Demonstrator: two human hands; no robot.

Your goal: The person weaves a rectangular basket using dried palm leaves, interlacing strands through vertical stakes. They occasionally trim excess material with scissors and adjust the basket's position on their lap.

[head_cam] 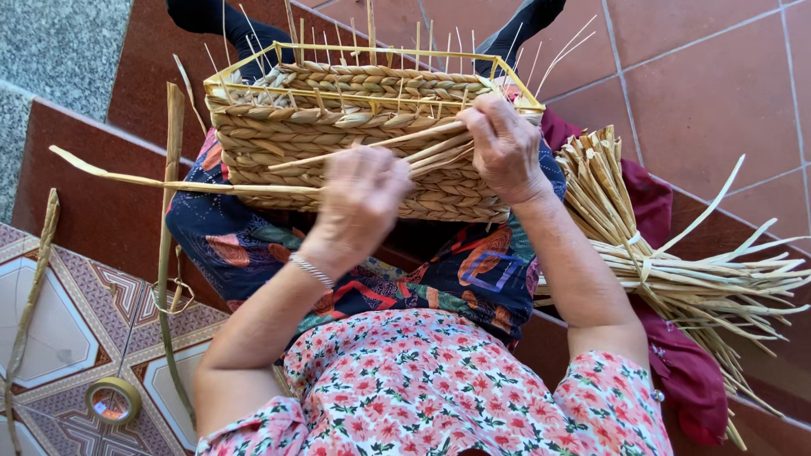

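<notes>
Off to the right of my fingers lies a tied bundle of dried reeds (667,253) on a dark red cloth (688,371). Well below my left fingers, a roll of tape (112,400) sits on the patterned tiles (51,321), beside a loose strand (29,312).

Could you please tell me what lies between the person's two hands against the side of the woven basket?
In the head view, pale flat straw strands stretch from the left hand to the right hand, across the rectangular braided straw basket.
</notes>
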